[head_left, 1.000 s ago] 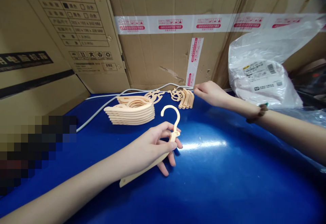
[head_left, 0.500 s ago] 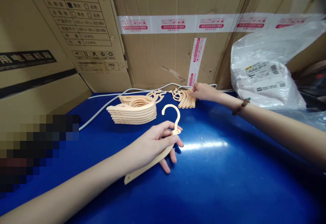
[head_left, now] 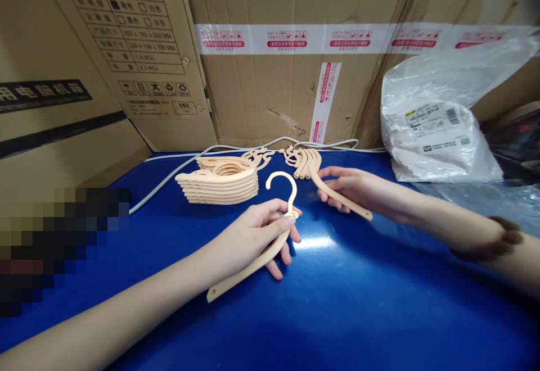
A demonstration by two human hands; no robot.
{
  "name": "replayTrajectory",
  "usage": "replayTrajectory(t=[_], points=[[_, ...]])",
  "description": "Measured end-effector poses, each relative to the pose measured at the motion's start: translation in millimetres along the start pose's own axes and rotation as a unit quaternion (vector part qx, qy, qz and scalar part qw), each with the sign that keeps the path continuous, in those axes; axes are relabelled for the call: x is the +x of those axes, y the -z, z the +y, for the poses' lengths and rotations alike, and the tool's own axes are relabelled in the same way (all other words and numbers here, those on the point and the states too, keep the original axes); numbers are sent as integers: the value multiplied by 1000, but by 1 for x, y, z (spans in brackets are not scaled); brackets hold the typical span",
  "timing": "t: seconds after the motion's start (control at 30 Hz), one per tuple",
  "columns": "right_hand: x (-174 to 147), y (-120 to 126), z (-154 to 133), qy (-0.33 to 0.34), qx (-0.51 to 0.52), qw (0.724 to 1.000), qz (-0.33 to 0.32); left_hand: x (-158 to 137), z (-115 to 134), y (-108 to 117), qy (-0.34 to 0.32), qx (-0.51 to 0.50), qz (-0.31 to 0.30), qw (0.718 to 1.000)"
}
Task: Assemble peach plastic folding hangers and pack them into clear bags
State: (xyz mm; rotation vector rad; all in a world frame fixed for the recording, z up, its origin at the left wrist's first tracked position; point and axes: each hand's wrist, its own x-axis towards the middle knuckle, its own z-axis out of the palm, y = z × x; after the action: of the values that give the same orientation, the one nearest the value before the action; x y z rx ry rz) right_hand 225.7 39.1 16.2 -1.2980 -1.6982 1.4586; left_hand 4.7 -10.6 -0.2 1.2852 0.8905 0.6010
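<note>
My left hand is closed on a cream plastic hanger piece, a hook on top and one arm slanting down to the left. Between the thumb and fingers of my right hand is a curved cream hanger arm, with a small hole at its lower end. Just beyond that hand lies a row of similar hanger arms. Loose cream hooks lie to the left of the row. A neat stack of flat cream hanger pieces sits behind my left hand.
The blue tabletop ends at a large cardboard box, with another printed box on the left. A white cable runs along the back. A white plastic bag with a label stands at the back right.
My right hand has drawn back from the row towards the right and nearer, and one hanger arm has come with it. The left hand has stayed almost still with its hook piece.
</note>
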Motion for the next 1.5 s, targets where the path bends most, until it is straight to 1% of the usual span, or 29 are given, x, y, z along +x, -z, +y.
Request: replayTrajectory(t=[0.03, 0.07, 0.13, 0.27, 0.47, 0.6, 0.77, 0.9, 1.03, 1.1, 1.23, 1.37, 1.5], points=[[-6, -4, 2, -9, 37, 999, -24, 0, 0, 0, 0, 0, 0, 1000], [-12, -8, 3, -16, 49, 998, -43, 0, 0, 0, 0, -1, -1, 1000], [-20, -13, 4, -14, 49, 996, -70, 1, 0, 1, 1, -4, -8, 1000], [-26, -16, 6, -3, 22, 995, -97, 1, -4, 2, -1, -4, -31, 1000], [-19, -11, 18, -2, 22, 992, -125, 3, -7, 4, 3, -2, -43, 999], [-16, -8, 23, 50, -13, 992, -116, 4, -4, 4, 10, 4, -36, 999], [-22, -11, 19, 117, -137, 979, -94, 2, -3, 5, 3, 18, -33, 999], [-30, -18, 15, 146, -244, 957, -58, 1, -2, 4, -2, 20, -20, 1000], [-37, -25, 17, 182, -380, 906, -33, 1, 1, 3, 15, 34, 6, 999], [-39, -28, 19, 201, -425, 882, -24, 2, 2, 3, 20, 51, 10, 998], [-40, -30, 24, 250, -462, 850, -27, 4, -1, 3, 22, 57, 14, 998], [-39, -31, 26, 246, -488, 837, -23, 3, 0, 1, 16, 33, 31, 999], [-38, -31, 27, 254, -517, 817, -17, 1, 2, -1, 21, 24, 52, 998]])
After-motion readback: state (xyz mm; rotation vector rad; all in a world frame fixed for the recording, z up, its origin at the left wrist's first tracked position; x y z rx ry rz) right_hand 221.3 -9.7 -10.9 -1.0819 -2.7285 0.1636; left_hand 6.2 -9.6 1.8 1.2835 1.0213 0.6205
